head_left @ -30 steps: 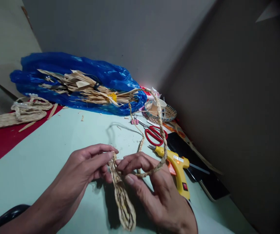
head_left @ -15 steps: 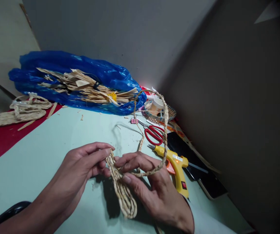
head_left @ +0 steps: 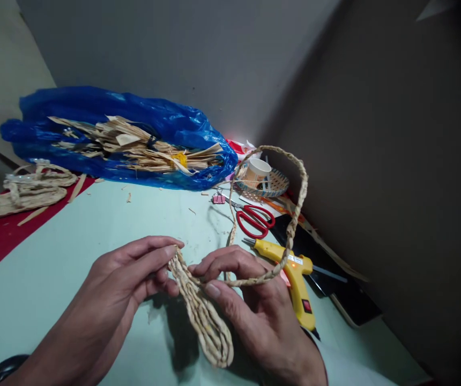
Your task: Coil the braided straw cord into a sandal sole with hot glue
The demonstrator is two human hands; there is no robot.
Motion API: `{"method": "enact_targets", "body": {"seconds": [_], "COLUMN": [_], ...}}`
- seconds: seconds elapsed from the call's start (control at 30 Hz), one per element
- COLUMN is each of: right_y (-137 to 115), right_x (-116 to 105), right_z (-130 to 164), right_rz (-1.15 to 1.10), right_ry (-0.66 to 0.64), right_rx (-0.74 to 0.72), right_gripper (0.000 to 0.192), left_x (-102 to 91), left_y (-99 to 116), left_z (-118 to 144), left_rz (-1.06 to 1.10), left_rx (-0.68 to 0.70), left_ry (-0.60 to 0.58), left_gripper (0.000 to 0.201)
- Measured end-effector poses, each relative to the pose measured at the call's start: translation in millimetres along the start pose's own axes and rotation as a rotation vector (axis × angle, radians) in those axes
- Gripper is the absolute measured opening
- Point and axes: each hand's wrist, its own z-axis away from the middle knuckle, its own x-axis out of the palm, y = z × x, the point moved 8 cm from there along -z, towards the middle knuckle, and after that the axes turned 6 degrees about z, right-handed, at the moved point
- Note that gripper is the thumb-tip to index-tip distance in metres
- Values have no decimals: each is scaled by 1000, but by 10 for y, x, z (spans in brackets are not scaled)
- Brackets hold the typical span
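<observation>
A long, narrow coil of braided straw [head_left: 204,313] hangs tilted over the table, its rounded end pointing down toward me. My left hand [head_left: 134,276] pinches the coil's upper end between thumb and fingers. Beside it, my right hand [head_left: 250,303] is closed on the loose braid [head_left: 303,187], close to where it joins the coil's right side. From my right fingers the braid rises in a big loop and comes down again behind the hand. The right palm and the fingertips behind the coil are hidden.
A yellow glue gun [head_left: 297,273] lies right of my hand beside a black phone-like slab [head_left: 355,303]. Behind are red-handled scissors [head_left: 257,221], a pink binder clip [head_left: 218,199], a woven basket [head_left: 279,184] and a blue bag [head_left: 94,99] of dried straw. Braided straw sandals [head_left: 41,187] lie far left.
The braid's loop has swung right and opened wider. The coil's lower end has shifted slightly right and down. Both hands keep their hold, and the view has shifted a little.
</observation>
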Motion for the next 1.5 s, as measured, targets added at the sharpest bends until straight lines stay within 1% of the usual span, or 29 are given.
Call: {"method": "enact_targets", "body": {"seconds": [0.13, 0.3, 0.37, 0.43, 0.5, 0.6, 0.67, 0.77, 0.83, 0.97, 1.03, 1.07, 1.13, 1.27, 1.3, 1.4, 1.5], "right_y": [2, 16, 24, 33, 50, 60, 73, 135, 167, 250, 298, 310, 325, 325, 292, 188, 176], "right_x": [-16, -39, -37, -28, -17, -24, -24, 9, 19, 93, 138, 153, 181, 217, 219, 195, 152], "right_z": [-9, -9, -7, -7, -8, -3, 16, 83, 134, 209, 231, 234, 236, 213, 193, 141, 129], "right_rz": [6, -52, -84, -104, -115, -122, -99, -37, -20, -45, -46, -50, -81, -143, -152, -168, -173], "right_ry": [8, 31, 36, 36, 36, 43, 18, -86, -131, -176, -156, -132, -89, -68, -70, -47, 28], "right_rx": [-3, -4, -2, 7, 32, 49, 63, 132, 177, 323, 380, 378, 343, 252, 205, 85, 59], "right_gripper": [5, 8, 8, 7, 8, 8, 7, 6, 21, 66, 78, 80, 75, 74, 72, 55, 53], "left_x": [-79, -179, -192, -171, -126, -103, -116, -137, -143, -122, -96, -83, -74, -76, -70, -39, -22], "left_y": [-57, -115, -108, -81, -60, -59, -69, -70, -43, 72, 101, 105, 99, 72, 62, 15, -15], "left_z": [-55, -131, -103, -53, -10, -1, -31, -80, -87, -45, -28, -26, -29, -51, -57, -66, -50], "left_rz": [15, -2, -27, -45, -42, -14, -2, 31, 40, 56, 84, 98, 119, 160, 167, 188, 218], "left_rx": [-19, -49, -58, -53, -51, -52, -48, -28, -3, 89, 104, 100, 86, 72, 69, 43, 30], "left_ry": [24, 51, 93, 124, 128, 129, 121, 98, 102, 172, 196, 201, 208, 180, 164, 125, 137], "left_gripper": [33, 43, 40, 33, 29, 29, 32, 42, 45, 39, 35, 34, 35, 36, 36, 39, 42]}}
